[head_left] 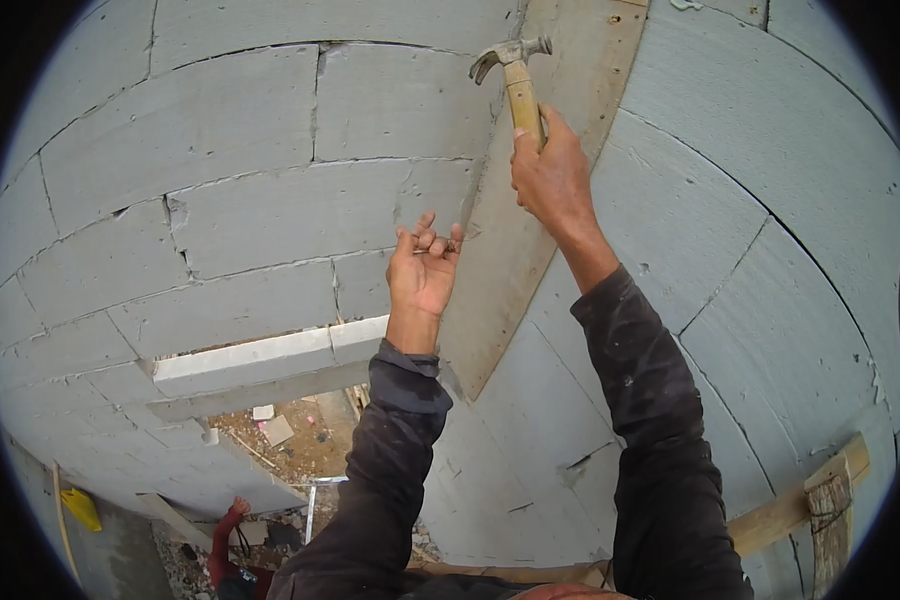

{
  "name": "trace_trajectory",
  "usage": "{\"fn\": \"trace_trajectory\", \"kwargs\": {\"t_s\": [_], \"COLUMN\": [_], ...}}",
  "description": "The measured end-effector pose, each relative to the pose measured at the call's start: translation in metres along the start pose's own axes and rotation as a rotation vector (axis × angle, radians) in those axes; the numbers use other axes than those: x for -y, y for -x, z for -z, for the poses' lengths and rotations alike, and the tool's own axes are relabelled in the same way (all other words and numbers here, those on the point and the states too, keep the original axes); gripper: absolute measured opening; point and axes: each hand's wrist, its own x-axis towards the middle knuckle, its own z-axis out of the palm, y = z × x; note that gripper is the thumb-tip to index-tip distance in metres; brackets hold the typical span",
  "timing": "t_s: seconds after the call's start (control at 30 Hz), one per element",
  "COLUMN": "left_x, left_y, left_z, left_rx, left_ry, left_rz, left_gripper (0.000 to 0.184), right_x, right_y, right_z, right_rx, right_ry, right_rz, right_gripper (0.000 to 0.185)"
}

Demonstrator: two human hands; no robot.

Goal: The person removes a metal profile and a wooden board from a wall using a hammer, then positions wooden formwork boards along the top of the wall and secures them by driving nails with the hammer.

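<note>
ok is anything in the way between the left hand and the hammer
Nothing visible stands between the left hand and the head end of the hammer; the block wall and board show behind the gap. The right hand covers only its lower end.

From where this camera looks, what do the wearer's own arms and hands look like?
These are a person's arms in long, dark, wrinkled sleeves. The left sleeve ends in a thick cuff that looks folded back; the right sleeve carries a few pale marks. The left hand and right hand are bare, without gloves. No cables show on them.
</note>
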Motion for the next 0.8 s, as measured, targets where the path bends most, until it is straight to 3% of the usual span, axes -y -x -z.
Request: {"fn": "trace_trajectory", "kwargs": {"t_s": [0.07, 0.1, 0.13, 0.2, 0.27, 0.3, 0.37, 0.47, 0.5, 0.53, 0.57, 0.6, 0.67, 0.73, 0.77, 0.8], "left_x": [0.000, 0.001, 0.002, 0.003, 0.004, 0.004, -0.001, -0.014, -0.021, -0.029, -0.044, -0.062, -0.101, -0.147, -0.166, -0.182], "left_y": [0.001, 0.003, 0.004, 0.006, 0.012, 0.016, 0.023, 0.029, 0.030, 0.030, 0.024, 0.014, -0.013, -0.036, -0.049, -0.061], "left_z": [0.008, 0.003, 0.000, 0.003, 0.005, 0.004, 0.008, 0.018, 0.017, 0.016, 0.011, 0.003, -0.023, -0.039, -0.040, -0.042], "left_rx": [0.065, -0.064, -0.191, -0.162, -0.138, -0.172, -0.205, -0.249, -0.284, -0.317, -0.284, -0.246, -0.140, -0.122, -0.122, -0.163], "left_ry": [-0.022, -0.078, -0.133, -0.143, -0.144, -0.194, -0.244, -0.306, -0.494, -0.681, -0.974, -1.259, -1.457, -1.833, -1.836, -2.000], "left_rz": [0.041, 0.049, 0.055, 0.080, 0.107, 0.105, 0.098, 0.085, -0.056, -0.197, -0.516, -0.843, -1.253, -1.534, -1.527, -1.615], "left_gripper": [0.049, 0.047, 0.046, 0.046, 0.046, 0.046, 0.046, 0.044, 0.043, 0.042, 0.042, 0.043, 0.045, 0.045, 0.045, 0.047], "right_x": [0.004, 0.002, 0.012, 0.013, 0.007, 0.011, 0.026, 0.053, 0.039, 0.016, 0.002, 0.002, 0.008, 0.033, 0.050, 0.063], "right_y": [-0.062, -0.094, -0.120, -0.158, -0.171, -0.170, -0.160, -0.139, -0.148, -0.160, -0.168, -0.163, -0.143, -0.138, -0.139, -0.152], "right_z": [0.007, 0.008, 0.014, 0.017, 0.013, 0.013, 0.022, 0.041, 0.041, 0.041, 0.039, 0.035, 0.023, 0.022, 0.028, 0.039], "right_rx": [-0.093, -0.145, -0.107, -0.072, -0.182, -0.178, 0.024, 0.175, 0.174, 0.058, -0.057, -0.050, -0.153, -0.064, 0.016, 0.010], "right_ry": [0.150, 0.249, 0.312, 0.375, 0.572, 0.575, 0.627, 0.739, 0.745, 0.874, 0.997, 1.002, 1.164, 1.127, 1.089, 1.165], "right_rz": [0.105, 0.181, 0.149, 0.116, 0.382, 0.387, 0.158, 0.098, 0.098, 0.279, 0.464, 0.467, 0.581, 0.512, 0.443, 0.536], "right_gripper": [0.046, 0.048, 0.047, 0.046, 0.025, 0.025, 0.041, 0.036, 0.036, 0.034, 0.032, 0.032, 0.030, 0.026, 0.027, 0.029]}}
